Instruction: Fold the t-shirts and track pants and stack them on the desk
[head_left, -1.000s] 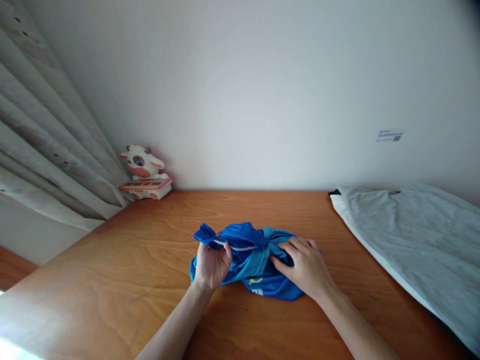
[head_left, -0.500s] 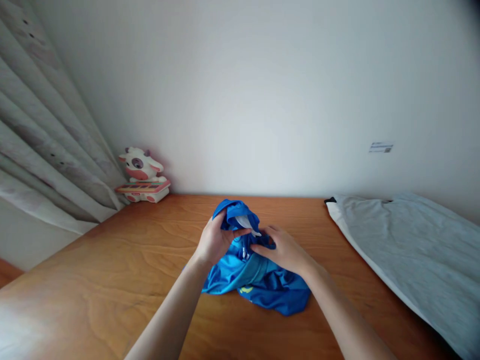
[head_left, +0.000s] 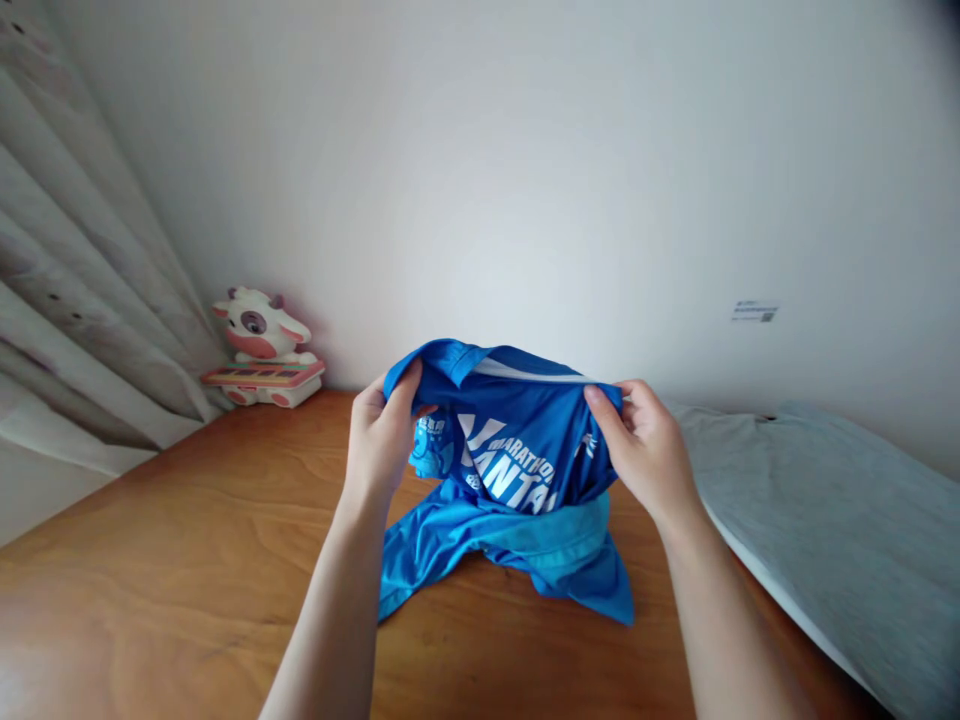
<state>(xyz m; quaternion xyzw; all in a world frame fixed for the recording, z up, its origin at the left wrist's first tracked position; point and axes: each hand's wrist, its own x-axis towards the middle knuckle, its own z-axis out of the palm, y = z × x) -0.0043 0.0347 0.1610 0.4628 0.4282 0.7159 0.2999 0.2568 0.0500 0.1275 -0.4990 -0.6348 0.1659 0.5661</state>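
Note:
A blue T-shirt [head_left: 517, 440] with white lettering, "MARATHON" among it, is stretched between my two hands above the wooden table. My left hand [head_left: 382, 425] is closed on the left end of its raised edge, thumb on the near side. At the right end of that edge, my right hand [head_left: 649, 435] pinches the cloth between thumb and fingers. A white band runs along the inside of the raised edge. The lower, lighter blue part of the shirt hangs in folds and rests on the tabletop. Folds hide part of the print.
On the wooden table [head_left: 187, 530], a toy cow with a keyboard [head_left: 262, 350] stands at the back left by the curtain [head_left: 82, 290]. Grey cloth [head_left: 832, 530] lies along the right side. A small label [head_left: 755, 311] is on the white wall behind.
My hands have moved apart and up, spreading the bunched shirt so its lettering shows. My right hand has closed on the edge. The view has shifted slightly.

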